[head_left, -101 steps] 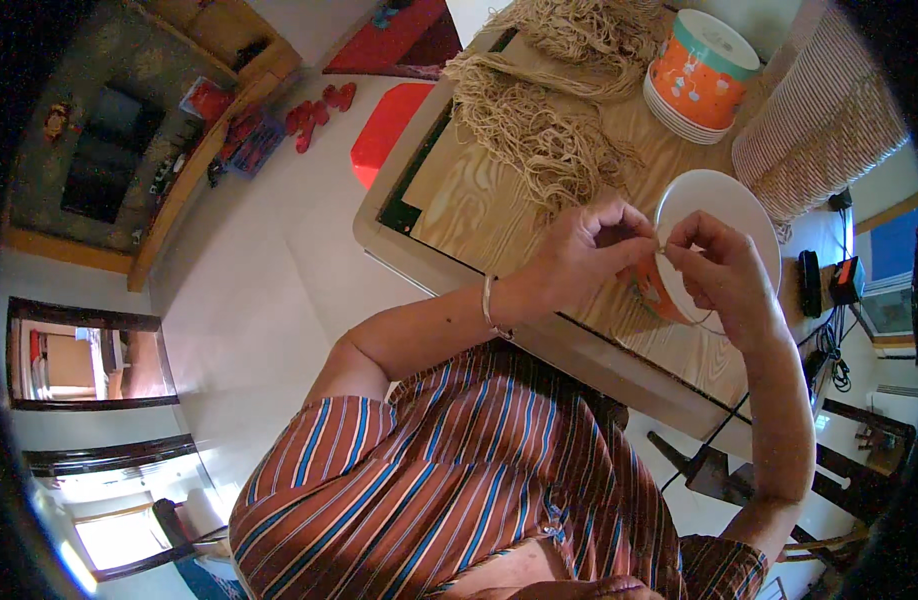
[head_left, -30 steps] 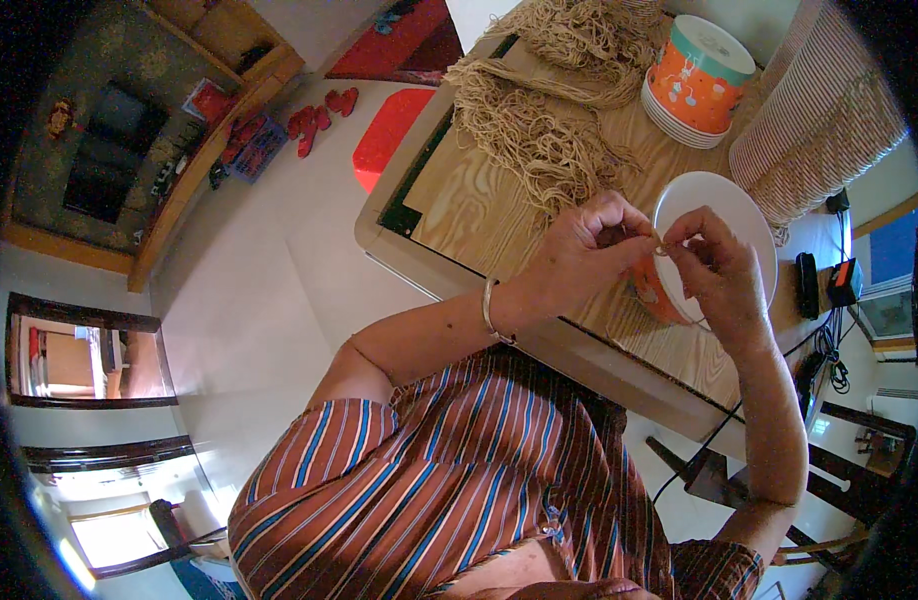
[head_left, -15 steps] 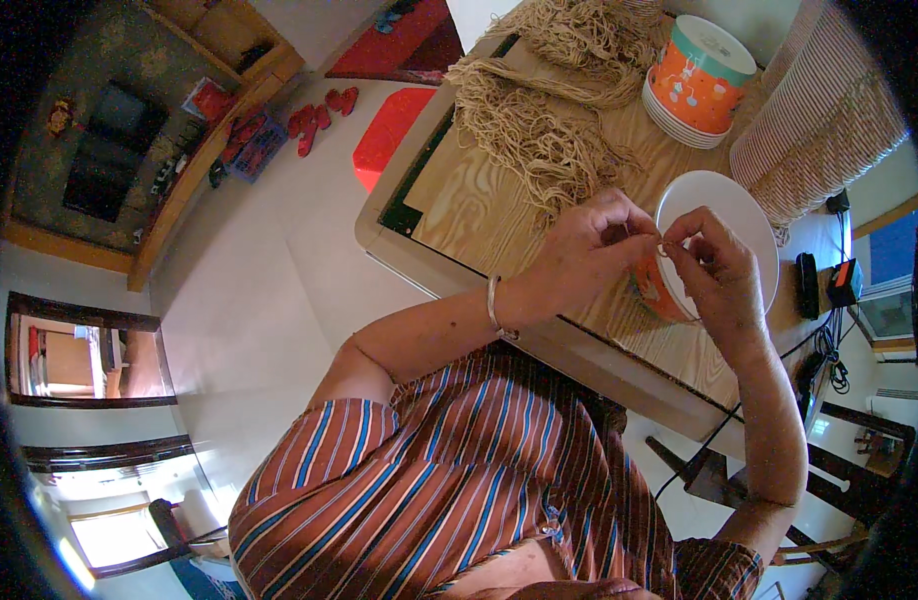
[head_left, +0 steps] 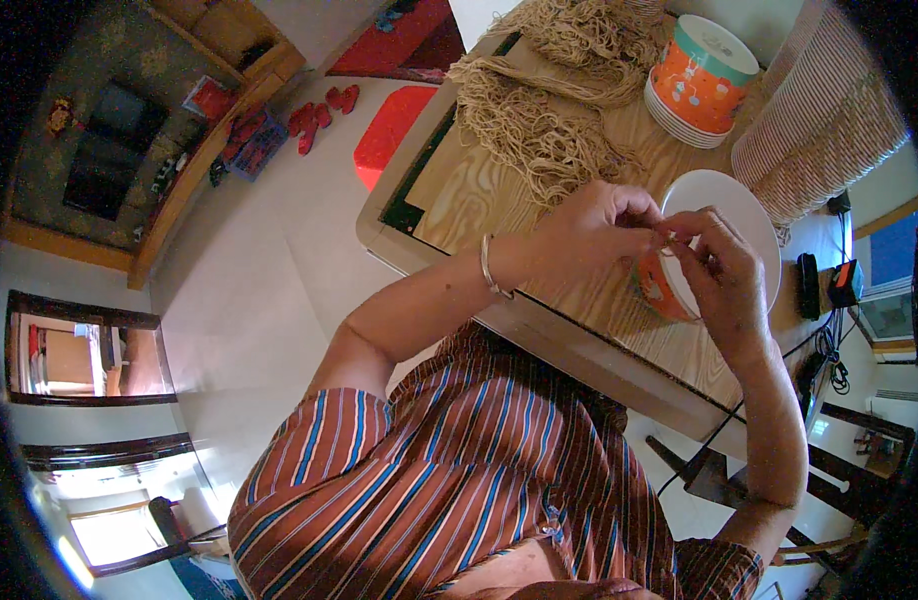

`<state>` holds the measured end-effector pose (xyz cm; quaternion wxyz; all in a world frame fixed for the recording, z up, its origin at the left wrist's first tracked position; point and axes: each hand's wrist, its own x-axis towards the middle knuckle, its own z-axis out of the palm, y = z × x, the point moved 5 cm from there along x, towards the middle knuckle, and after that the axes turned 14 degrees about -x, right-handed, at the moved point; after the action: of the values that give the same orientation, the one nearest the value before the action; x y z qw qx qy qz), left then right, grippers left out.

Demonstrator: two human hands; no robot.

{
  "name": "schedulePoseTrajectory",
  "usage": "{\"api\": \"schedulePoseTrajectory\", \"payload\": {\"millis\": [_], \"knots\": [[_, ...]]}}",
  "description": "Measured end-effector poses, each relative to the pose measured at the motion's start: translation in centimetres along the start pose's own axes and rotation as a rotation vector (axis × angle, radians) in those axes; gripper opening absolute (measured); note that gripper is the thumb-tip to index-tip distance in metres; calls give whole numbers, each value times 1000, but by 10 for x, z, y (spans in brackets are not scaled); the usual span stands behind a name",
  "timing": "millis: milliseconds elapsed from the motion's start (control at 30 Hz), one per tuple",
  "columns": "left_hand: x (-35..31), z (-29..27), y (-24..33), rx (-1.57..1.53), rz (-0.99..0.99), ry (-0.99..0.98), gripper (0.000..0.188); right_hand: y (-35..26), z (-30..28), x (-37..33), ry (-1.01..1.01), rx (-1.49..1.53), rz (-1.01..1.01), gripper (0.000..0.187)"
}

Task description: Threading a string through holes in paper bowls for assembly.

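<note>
A paper tub (head_left: pixel 731 195) with a white inside and an orange printed outer wall is on the wooden table, just beyond my fingers. At its near-left rim my left hand (head_left: pixel 604 228), a bangle on its wrist, is closed in a pinch. My right hand (head_left: pixel 721 280) pinches from the other side, in front of the tub, so the fingertips of both hands meet. Between them shows a small pale bit (head_left: pixel 669 237), too small to name. Loose tan twine (head_left: pixel 549 125) lies heaped just beyond my left hand.
Behind the tub stands a stack of orange and green paper tubs (head_left: pixel 701 85). Tall striped nested stacks (head_left: pixel 814 120) rise at the far right. Black cables (head_left: pixel 829 345) and a dark box (head_left: pixel 845 283) lie by the right edge. A red stool (head_left: pixel 391 135) is left of the table (head_left: pixel 619 320).
My left hand and forearm have shifted slightly up, and the bangle has moved with them. The fingertips of both hands remain together at the tub's rim.
</note>
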<state>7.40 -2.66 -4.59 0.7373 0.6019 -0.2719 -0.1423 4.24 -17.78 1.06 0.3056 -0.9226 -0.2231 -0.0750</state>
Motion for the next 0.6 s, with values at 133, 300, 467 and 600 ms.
{"api": "schedulePoseTrajectory", "payload": {"millis": [133,300,467,600], "knots": [[10,-1,2,-31,-188,-144,19,-1,-1,0,-16,-43,-57,14],[20,-7,-2,-96,-213,-247,20,-1,0,0,51,-89,-145,9],[22,-7,-2,-33,-213,-273,21,1,-1,0,66,-153,-129,6],[17,-5,-3,26,-166,-215,21,20,6,0,-111,71,198,6]]}}
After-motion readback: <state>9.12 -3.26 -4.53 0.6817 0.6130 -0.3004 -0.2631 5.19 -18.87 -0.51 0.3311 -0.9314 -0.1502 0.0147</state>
